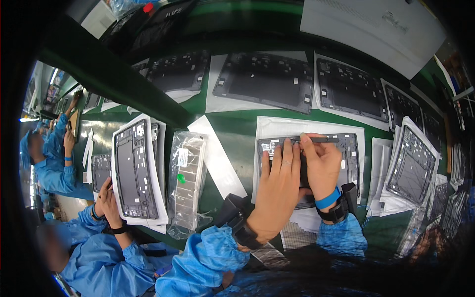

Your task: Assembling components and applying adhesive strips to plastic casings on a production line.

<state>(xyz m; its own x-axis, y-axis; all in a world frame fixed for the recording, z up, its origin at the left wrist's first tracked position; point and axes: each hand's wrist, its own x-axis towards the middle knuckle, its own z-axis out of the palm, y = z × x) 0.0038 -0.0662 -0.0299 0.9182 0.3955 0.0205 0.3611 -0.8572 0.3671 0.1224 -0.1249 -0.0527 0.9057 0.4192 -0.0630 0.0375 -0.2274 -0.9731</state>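
Observation:
A dark tablet-sized frame (350, 166) lies on a white foam sheet (310, 125) in front of me, with small parts and pale stickers along its border. My left hand (279, 173) rests on its left half, fingers stretched out flat, the tips near the far edge. Close beside it, my right hand (322, 163) pinches a short dark stick-like tool (324, 140) over the frame's far edge. Its exact kind is not clear, and the fingers hide its left end. Both hands cover much of the frame's middle.
More dark frames (264, 79) on white sheets line the back of the green bench. Stacked frames (410, 166) stand at right. To the left are a white strip (217, 158), a clear bag of metallic strips (188, 173) and a co-worker's hands (109, 205) at another frame stack (134, 171).

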